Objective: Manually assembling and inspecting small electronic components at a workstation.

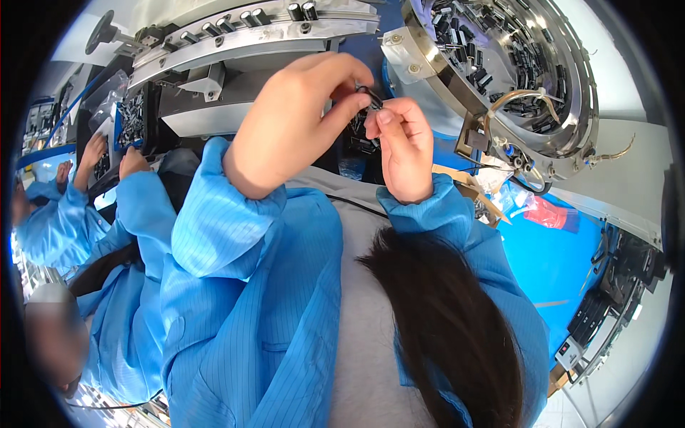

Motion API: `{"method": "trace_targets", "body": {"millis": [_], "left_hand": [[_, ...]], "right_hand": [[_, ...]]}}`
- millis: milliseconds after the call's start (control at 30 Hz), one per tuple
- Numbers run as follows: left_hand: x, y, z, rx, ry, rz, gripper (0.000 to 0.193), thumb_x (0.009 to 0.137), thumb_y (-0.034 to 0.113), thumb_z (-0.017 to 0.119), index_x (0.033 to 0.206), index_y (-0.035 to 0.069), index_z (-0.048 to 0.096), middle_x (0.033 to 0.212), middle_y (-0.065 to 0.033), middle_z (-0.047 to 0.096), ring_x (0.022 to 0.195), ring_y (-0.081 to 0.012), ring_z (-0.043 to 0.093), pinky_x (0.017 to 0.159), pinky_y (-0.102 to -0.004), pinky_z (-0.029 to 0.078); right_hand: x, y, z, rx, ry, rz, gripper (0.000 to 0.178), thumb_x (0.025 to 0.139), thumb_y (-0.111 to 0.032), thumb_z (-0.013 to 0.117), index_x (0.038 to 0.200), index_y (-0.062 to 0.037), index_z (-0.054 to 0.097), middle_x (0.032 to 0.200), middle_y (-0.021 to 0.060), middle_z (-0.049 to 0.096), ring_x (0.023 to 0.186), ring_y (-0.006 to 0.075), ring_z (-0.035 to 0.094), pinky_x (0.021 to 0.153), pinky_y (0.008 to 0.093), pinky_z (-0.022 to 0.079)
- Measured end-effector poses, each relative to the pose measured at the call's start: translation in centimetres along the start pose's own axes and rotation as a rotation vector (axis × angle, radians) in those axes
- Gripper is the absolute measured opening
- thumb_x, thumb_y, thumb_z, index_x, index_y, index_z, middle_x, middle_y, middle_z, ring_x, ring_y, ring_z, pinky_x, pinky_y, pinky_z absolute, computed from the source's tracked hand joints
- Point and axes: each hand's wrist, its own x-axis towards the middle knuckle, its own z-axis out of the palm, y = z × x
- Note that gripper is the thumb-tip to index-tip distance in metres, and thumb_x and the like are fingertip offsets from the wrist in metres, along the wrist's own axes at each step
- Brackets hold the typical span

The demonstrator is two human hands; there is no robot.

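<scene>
a small dark part is pinched at one end by the left hand, the other by the right hand's thumb and forefinger; were either slight grip loosened, it could be dropped among dark parts below.

Dark part, blue jacket — pinstriped

Cylinders in bowl, right; rail (bearing more), left

Red bag on blue surface; black handwheel, upper left; co-worker at left.
</scene>
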Motion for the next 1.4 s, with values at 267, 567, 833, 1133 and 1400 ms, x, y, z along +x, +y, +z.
{"method": "trace_targets", "body": {"millis": [267, 567, 833, 1133, 1400], "left_hand": [[2.3, -0.7, -3.6, 0.362, 0.197, 0.097, 0.018, 0.085, 0.009, 0.064, 0.102, 0.003, 0.064, 0.084, -0.0096, 0.065, 0.077, -0.0214, 0.063, 0.068, -0.0309, 0.049], [5.9, -2.4, -4.7, 0.622, 0.13, 0.176, 0.009, 0.081, 0.009, 0.059, 0.09, 0.006, 0.061, 0.083, -0.0103, 0.061, 0.087, -0.0297, 0.059, 0.077, -0.0413, 0.043], [5.9, -3.0, -4.3, 0.779, 0.07, 0.191, 0.012, 0.079, 0.01, 0.062, 0.09, 0.01, 0.063, 0.091, -0.0056, 0.061, 0.095, -0.0243, 0.056, 0.081, -0.0412, 0.041], [4.3, -1.8, -3.3, 0.619, 0.31, 0.235, 0.015, 0.078, 0.008, 0.066, 0.092, 0.006, 0.066, 0.089, -0.0087, 0.062, 0.09, -0.0278, 0.058, 0.08, -0.039, 0.044], [-7.0, -3.3, 6.8, 0.05, 0.012, -0.012, 0.013, 0.079, 0.001, 0.062, 0.092, 0.003, 0.062, 0.083, -0.0133, 0.062, 0.077, -0.0334, 0.059, 0.07, -0.0417, 0.047]], "right_hand": [[0.1, 4.8, -3.4, -0.448, -0.062, -0.01, 0.025, 0.094, -0.016, 0.056, 0.114, -0.0013, 0.057, 0.094, 0.01, 0.065, 0.08, 0.0149, 0.059, 0.075, 0.0273, 0.046], [3.9, 14.7, -10.0, -1.98, -0.308, -0.481, 0.016, 0.08, -0.013, 0.057, 0.095, -0.0115, 0.062, 0.083, 0.004, 0.058, 0.083, 0.0212, 0.058, 0.077, 0.0375, 0.039], [3.5, 15.8, -9.6, -2.049, -0.357, -0.448, 0.012, 0.081, -0.015, 0.055, 0.09, -0.0109, 0.061, 0.084, 0.0039, 0.06, 0.086, 0.0212, 0.057, 0.078, 0.0366, 0.038], [2.5, 16.5, -8.2, -1.882, -0.167, -0.239, 0.025, 0.08, -0.021, 0.062, 0.103, -0.0113, 0.062, 0.094, 0.0058, 0.06, 0.094, 0.0232, 0.056, 0.082, 0.0388, 0.037], [3.4, 16.9, -7.9, -1.92, -0.253, -0.221, 0.019, 0.085, -0.016, 0.049, 0.1, -0.0126, 0.06, 0.095, 0.0065, 0.059, 0.095, 0.0232, 0.057, 0.083, 0.0395, 0.036]]}}
